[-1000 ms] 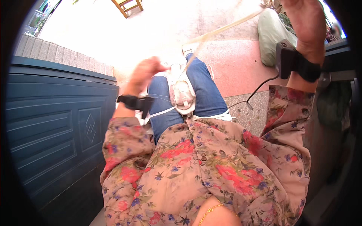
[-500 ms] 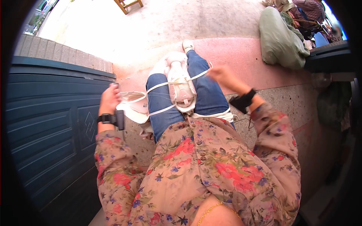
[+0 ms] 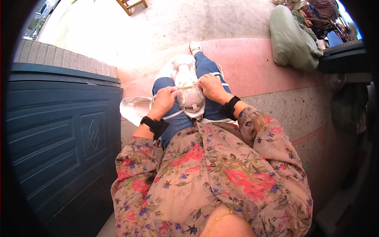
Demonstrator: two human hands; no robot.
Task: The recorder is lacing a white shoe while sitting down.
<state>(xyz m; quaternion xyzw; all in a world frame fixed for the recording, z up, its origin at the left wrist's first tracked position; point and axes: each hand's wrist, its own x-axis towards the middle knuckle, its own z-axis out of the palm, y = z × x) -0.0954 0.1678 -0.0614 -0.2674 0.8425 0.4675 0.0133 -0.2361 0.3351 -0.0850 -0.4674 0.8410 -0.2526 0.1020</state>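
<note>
A pale sneaker (image 3: 191,99) rests lengthwise on my lap between my blue-jeaned thighs, its heel toward my body. My left hand (image 3: 163,101) is closed in a pinch at the shoe's left side, on the white shoelace. At the right side my right hand (image 3: 213,88) also pinches the lace, with its fingers against the upper. A loose lace end (image 3: 224,78) trails over my right thigh. Another length of white lace (image 3: 173,115) crosses my left thigh below the left hand. A second white shoe (image 3: 135,109) sits left of my left leg, partly hidden by my forearm.
Dark blue panelled door leaf (image 3: 59,130) stands close on my left. A large green sack (image 3: 294,39) leans at the far right beside piled goods. Ahead, a wooden stool (image 3: 131,6) stands on the pale floor. My foot in a light shoe (image 3: 195,47) is stretched out.
Both hands have come inward from wide apart on either side to the shoe's upper. The lace that was stretched out to the right now lies loose over my right thigh.
</note>
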